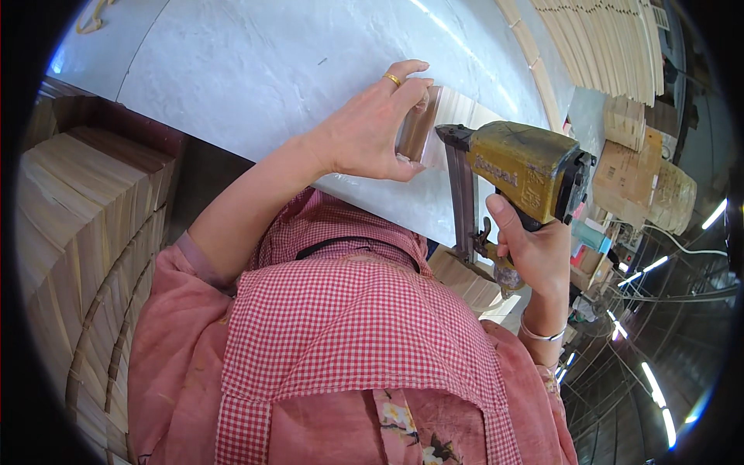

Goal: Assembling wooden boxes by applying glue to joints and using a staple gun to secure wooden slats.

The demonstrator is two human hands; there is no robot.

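My left hand [380, 120] grips the left end of a small wooden piece [449, 116] on the pale tabletop, thumb at its near edge and fingers at its far edge. The piece looks like a shallow box or frame; its inside is partly hidden by my hand. My right hand [535, 244] is closed round the handle of a yellow and black nail gun [515, 167]. The gun's dark nose lies over the right part of the wooden piece; whether it touches cannot be made out. Its long magazine slants down toward me.
The marble-patterned table [232, 70] spreads ahead. Stacked wooden boards [77, 217] fill the left side below it. More thin wooden strips [601, 39] stand at the far right, above a cardboard box [632, 174]. Another wood stack [465, 279] sits below the table's near edge.
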